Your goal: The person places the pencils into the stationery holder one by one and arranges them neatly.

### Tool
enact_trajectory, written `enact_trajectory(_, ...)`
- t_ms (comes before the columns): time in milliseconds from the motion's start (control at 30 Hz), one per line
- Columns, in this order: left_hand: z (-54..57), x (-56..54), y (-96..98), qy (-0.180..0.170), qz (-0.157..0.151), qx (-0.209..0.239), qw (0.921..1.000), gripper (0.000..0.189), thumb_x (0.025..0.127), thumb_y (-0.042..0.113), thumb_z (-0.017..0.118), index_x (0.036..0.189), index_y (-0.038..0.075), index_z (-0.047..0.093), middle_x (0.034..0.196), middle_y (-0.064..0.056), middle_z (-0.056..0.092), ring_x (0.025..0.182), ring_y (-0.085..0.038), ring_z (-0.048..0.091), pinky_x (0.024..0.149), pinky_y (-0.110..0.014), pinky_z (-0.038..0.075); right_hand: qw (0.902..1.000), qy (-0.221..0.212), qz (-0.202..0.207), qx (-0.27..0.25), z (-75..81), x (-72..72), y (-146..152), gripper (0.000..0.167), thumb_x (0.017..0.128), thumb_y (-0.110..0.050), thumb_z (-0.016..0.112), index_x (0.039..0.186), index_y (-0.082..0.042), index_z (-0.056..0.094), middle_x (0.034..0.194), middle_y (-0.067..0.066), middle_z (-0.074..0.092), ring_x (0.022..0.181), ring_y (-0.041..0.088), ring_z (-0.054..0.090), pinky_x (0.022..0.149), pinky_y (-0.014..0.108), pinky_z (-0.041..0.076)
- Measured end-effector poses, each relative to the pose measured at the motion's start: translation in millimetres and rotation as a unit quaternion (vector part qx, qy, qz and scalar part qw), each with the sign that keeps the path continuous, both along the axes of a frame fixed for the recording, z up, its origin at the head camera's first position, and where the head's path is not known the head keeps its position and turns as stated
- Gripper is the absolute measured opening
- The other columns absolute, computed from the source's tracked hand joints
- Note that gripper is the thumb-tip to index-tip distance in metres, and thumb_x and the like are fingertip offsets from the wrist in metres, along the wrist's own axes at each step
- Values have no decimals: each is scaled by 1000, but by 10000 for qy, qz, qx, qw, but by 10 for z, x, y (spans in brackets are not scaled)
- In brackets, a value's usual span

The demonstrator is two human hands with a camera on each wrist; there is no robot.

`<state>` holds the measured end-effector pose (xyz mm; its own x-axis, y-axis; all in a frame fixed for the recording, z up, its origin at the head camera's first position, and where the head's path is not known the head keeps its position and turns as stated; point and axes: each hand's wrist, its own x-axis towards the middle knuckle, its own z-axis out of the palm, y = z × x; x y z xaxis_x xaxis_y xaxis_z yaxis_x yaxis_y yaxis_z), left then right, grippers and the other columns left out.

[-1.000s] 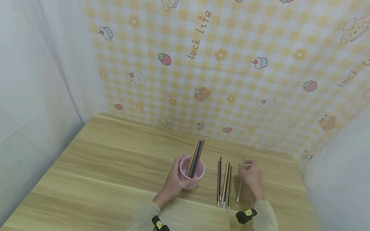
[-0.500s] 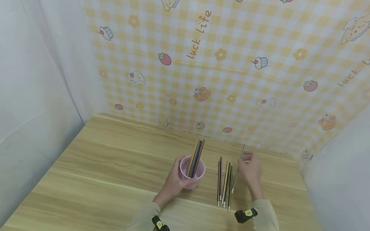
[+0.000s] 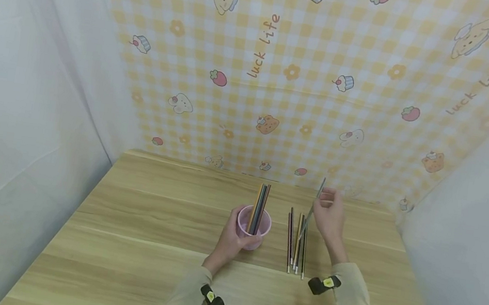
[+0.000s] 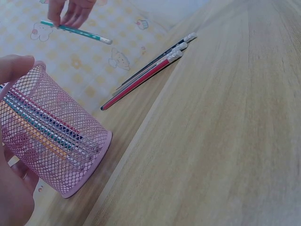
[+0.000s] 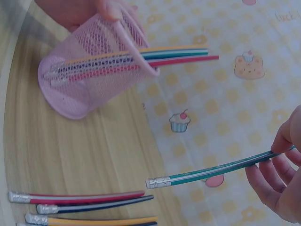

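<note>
My left hand [image 3: 232,237] grips a pink mesh pencil cup [image 3: 250,244] from its left side, thumb over the near rim. Several pencils [image 5: 188,54], among them yellow, green and red ones, lean inside the cup. To the right, my right hand [image 3: 330,215] pinches a green pencil [image 5: 211,173] between thumb and fingertips, above the table. Its white eraser end points down and toward the cup. Below it, several more pencils [image 3: 297,243] lie side by side on the table, eraser ends toward me.
The wooden table [image 3: 145,222] runs back to a yellow checked cloth [image 3: 303,103] with cartoon prints. White curtains [image 3: 23,90] hang at both sides. Each wrist bears a small black camera [image 3: 323,285].
The green pencil has come up off the table in my right hand, moving left and tilting over the lying pencils. My left hand and the cup have stayed put.
</note>
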<state>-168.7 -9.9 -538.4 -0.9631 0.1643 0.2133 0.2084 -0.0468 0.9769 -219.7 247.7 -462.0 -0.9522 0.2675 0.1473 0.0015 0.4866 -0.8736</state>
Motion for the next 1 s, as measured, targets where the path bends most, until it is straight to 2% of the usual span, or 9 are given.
enact_trajectory(200, -2, -3, 2, -10, -2, 14, 10000, 88, 76, 2, 83, 149, -6, 34, 147, -32, 45, 132, -52, 45, 115, -68, 32, 9986, 420, 78, -314, 191, 51, -158, 42, 93, -2, 54, 135, 1, 50, 119, 19, 58, 101, 29, 62, 73, 14, 56)
enact_trajectory(500, 1, 6, 1, -26, -40, -7, 10000, 91, 77, 4, 84, 150, -8, 31, 148, -32, 44, 133, -52, 44, 117, -66, 32, 9911, 1125, 140, -698, 324, 48, -344, 39, 92, 4, 57, 131, 4, 53, 113, 17, 60, 88, 13, 59, 69, 12, 57)
enact_trajectory(700, -4, 6, -1, 5, -42, -37, 10000, 91, 77, 3, 83, 150, -9, 31, 148, -32, 44, 134, -52, 44, 117, -65, 32, 9803, 1553, 186, -1207, 550, 147, -547, 36, 91, 10, 55, 127, 13, 51, 107, 18, 56, 86, 14, 59, 73, 24, 63)
enact_trajectory(800, -9, 2, 1, 24, -40, -9, 10000, 90, 77, 3, 83, 149, -9, 31, 148, -32, 44, 134, -52, 44, 117, -66, 32, 9739, 1779, 258, -1386, 652, 195, -649, 34, 90, 12, 53, 124, 15, 50, 106, 20, 55, 85, 12, 58, 73, 22, 62)
enact_trajectory(1000, 1, 6, 2, 10, -65, -23, 10000, 91, 77, 3, 83, 150, -9, 31, 149, -31, 43, 135, -51, 43, 118, -65, 32, 9662, 2046, 554, -1464, 665, 187, -766, 31, 90, 15, 54, 121, 15, 50, 109, 18, 60, 88, 15, 59, 73, 20, 61)
